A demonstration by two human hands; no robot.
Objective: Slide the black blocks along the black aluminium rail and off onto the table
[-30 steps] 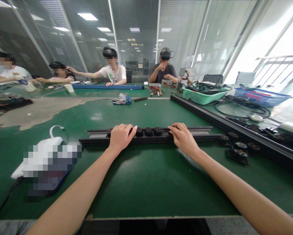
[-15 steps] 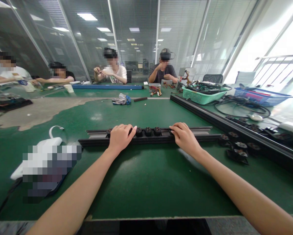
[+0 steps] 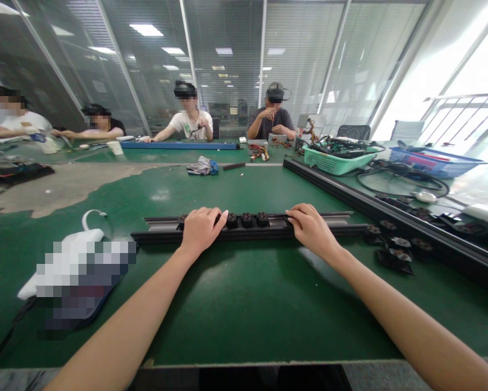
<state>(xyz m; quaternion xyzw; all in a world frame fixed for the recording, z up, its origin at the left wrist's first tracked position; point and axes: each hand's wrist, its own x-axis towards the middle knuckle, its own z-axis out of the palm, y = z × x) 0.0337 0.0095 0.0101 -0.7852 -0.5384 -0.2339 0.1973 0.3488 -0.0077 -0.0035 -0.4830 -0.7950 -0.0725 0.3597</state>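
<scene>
A long black metal channel [image 3: 244, 234] lies crosswise on the green table, with several round black socket modules [image 3: 247, 219] seated along its middle. Over its left part my left hand [image 3: 202, 228] is closed, fingers across the far side and thumb along the top beside the modules. My right hand [image 3: 306, 222] is closed in a pinch at the channel, right of the modules with a gap of bare channel between. Whatever sits between its fingertips is hidden. Loose black socket modules [image 3: 400, 252] lie off the channel's right end.
A longer black rail [image 3: 329, 187] runs diagonally on the right. Beyond it stand a green basket [image 3: 337, 160] of cables and a blue basket [image 3: 435, 162]. A crumpled cloth [image 3: 203, 165] lies farther back. At left is a blurred dark flat item [image 3: 99, 304]. Co-workers sit across the table.
My right hand has slid slightly right along the channel, away from the modules. My left hand has stayed put. Across the table, a co-worker has lowered one hand to the tabletop.
</scene>
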